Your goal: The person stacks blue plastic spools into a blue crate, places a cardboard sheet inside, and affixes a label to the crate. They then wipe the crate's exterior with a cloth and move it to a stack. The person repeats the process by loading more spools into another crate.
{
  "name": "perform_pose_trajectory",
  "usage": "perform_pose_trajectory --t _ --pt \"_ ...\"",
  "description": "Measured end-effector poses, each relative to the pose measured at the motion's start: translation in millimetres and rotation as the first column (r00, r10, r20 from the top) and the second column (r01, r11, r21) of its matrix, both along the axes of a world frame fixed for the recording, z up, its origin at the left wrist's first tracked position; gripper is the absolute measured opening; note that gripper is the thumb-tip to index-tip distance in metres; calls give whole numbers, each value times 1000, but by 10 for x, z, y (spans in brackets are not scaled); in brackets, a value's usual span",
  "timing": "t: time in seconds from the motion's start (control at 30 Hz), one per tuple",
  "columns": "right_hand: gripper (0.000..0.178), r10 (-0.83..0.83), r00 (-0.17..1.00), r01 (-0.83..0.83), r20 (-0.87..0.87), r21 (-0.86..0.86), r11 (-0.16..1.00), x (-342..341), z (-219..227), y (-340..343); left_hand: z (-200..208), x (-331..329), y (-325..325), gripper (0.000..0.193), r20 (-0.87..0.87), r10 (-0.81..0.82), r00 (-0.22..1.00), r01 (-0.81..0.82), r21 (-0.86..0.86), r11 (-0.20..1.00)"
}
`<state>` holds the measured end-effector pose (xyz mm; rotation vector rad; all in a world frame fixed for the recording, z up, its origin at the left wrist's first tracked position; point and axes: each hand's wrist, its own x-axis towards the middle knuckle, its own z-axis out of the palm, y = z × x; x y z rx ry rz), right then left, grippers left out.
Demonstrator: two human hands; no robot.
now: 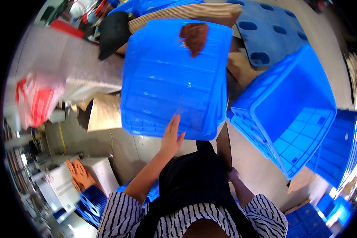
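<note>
In front of me lies a stack of flat blue plastic pieces that look like crate lids (170,79). My left hand (172,137) rests at its near edge, fingers stretched out and thumb apart, gripping nothing. A ragged reddish-brown piece (194,37) lies on the top lid near the far right corner; its kind is unclear. Low by my right side, my right hand (233,174) is closed at the lower end of a thin brown cardboard sheet (225,146), which stands nearly upright. The fingers of this hand are partly hidden.
Right of the lids, an open blue crate (293,115) leans tilted, with more blue crates (341,146) behind. A blue pallet (279,29) lies at the far right. Stacked cardboard (186,14) sits beyond the lids. A red-and-white plastic bag (39,99) is at the left.
</note>
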<state>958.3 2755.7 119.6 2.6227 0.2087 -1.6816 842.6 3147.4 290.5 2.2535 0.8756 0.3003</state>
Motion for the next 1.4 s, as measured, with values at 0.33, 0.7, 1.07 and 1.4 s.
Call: perform_pose_trajectory --t 0.33,0.7,1.07,1.4 --pt "34 881 419 -906 220 39 421 -579 504 902 229 -3398 -2010 49 -361 665 654 -756 -273 595" --pt "31 950 312 -533 2 828 174 -4311 1696 1875 -126 -5438 -5069 70 -290 956 -42 -959 -258 -120" --pt "45 700 -1 -366 -714 652 664 -5674 1790 1882 302 -6685 -4667 58 216 540 -814 -299 -952 -70" --pt "47 555 59 -350 -830 503 790 -7663 1630 2894 -95 -7507 -4340 55 121 475 -872 -178 -981 -77"
